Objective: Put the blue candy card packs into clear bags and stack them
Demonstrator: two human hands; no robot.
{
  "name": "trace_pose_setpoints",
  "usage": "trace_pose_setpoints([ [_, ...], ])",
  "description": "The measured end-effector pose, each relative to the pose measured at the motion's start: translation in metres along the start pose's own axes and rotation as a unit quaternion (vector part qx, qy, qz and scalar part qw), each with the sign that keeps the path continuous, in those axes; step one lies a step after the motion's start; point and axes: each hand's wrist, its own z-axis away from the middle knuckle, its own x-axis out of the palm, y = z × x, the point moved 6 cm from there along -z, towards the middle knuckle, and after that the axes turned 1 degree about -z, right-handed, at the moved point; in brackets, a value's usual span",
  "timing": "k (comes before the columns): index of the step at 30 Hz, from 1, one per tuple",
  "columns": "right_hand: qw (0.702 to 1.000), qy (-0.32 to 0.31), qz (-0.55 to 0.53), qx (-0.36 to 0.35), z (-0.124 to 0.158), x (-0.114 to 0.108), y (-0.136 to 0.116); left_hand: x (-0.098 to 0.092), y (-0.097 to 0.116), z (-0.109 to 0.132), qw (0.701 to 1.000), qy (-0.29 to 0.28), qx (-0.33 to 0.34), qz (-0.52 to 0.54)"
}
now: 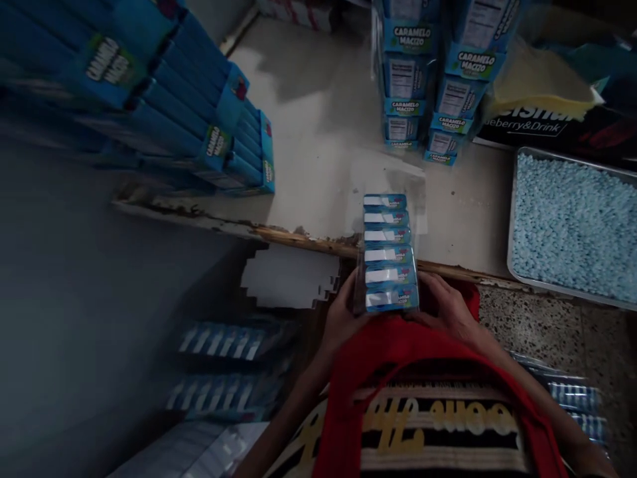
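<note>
A row of several small blue candy boxes [387, 252] in a clear wrapper lies over the near edge of the white table [318, 153], its near end against my red apron. My left hand [342, 315] grips the row's left side at the near end. My right hand [448, 307] grips its right side. Both hands press the packet from opposite sides.
Stacked blue "Caramelo Macizo" cartons [199, 119] stand at the left, and two more stacks [432, 79] at the back. A metal tray [517, 219] full of pale blue candies sits at the right. More wrapped packets [223, 365] lie below the table at the left.
</note>
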Motion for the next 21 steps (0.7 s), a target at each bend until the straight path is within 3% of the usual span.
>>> trace_pose_setpoints([
  [7, 0.997, 0.031, 0.065, 0.026, -0.003, 0.013, 0.012, 0.008, 0.015, -0.002, 0.999, -0.007, -0.035, 0.021],
  [15, 0.987, 0.101, 0.129, -0.005, -0.005, 0.017, 0.007, 0.004, 0.016, -0.01, 0.995, 0.062, 0.022, -0.069],
  [21, 0.985, 0.094, 0.147, -0.002, -0.006, 0.02, 0.01, 0.006, 0.011, -0.01, 0.991, 0.08, 0.072, -0.082],
])
